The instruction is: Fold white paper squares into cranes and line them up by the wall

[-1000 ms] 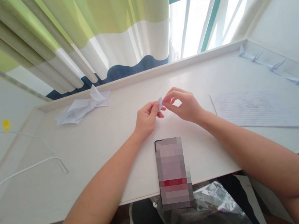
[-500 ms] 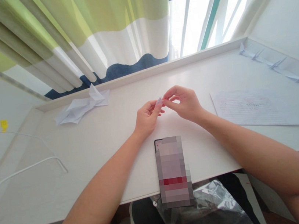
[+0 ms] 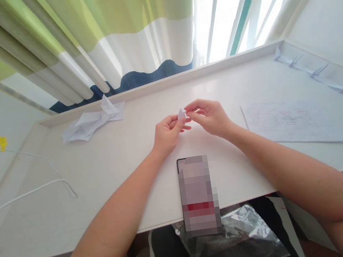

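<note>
Above the middle of the desk, my left hand point(image 3: 166, 135) pinches a small piece of folded white paper point(image 3: 181, 114) between thumb and fingers, its pointed tip upward. My right hand point(image 3: 209, 114) is closed in a pinch at the paper's right edge, with thumb and forefinger meeting there. The fingers hide the paper's lower part. Closer to me, a phone point(image 3: 195, 184) with a blurred-out screen lies at the desk's front edge, partly overhanging it.
White folded papers point(image 3: 89, 124) lie at the back left. On the right are a written sheet point(image 3: 292, 122) and a row of folded paper pieces point(image 3: 319, 71) along the wall. A white cable point(image 3: 36, 188) curves at left. Clear plastic point(image 3: 238, 238) covers my lap.
The folded paper has turned so more of its face shows. My right fingers have shifted slightly at its edge. The rest stays in place.
</note>
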Tool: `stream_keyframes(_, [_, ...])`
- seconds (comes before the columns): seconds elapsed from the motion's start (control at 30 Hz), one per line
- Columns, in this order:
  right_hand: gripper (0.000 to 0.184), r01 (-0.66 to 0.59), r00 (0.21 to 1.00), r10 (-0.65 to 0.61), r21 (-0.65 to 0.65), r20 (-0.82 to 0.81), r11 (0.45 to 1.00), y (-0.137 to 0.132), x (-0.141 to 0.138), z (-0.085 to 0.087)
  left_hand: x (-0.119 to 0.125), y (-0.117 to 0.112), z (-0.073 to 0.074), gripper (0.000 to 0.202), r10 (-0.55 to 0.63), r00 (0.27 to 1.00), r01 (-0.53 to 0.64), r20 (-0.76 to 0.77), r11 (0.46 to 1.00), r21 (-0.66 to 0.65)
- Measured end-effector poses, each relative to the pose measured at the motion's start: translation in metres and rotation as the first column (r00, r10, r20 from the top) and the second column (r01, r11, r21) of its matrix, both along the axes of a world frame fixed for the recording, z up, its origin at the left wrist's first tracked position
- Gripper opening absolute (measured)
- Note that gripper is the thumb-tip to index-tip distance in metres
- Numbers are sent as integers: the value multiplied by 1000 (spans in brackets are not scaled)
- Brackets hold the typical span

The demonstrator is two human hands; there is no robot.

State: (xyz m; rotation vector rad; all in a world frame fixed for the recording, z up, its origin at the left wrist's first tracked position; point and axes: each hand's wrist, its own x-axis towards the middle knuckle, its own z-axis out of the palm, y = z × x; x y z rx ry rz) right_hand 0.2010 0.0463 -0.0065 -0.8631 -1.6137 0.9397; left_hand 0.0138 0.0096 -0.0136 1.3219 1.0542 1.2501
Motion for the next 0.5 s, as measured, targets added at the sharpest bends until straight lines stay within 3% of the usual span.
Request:
stream_keyframes(0.23, [12, -10, 1000, 10, 5, 8, 1000, -2, -3, 1, 0, 1, -3, 54, -9, 1000, 9, -20, 1000, 13])
stream_keyframes(0.5, [21, -104, 995, 102, -188, -19, 977, -1, -2, 4, 0, -3, -5, 72, -56, 998, 56, -7, 997, 45])
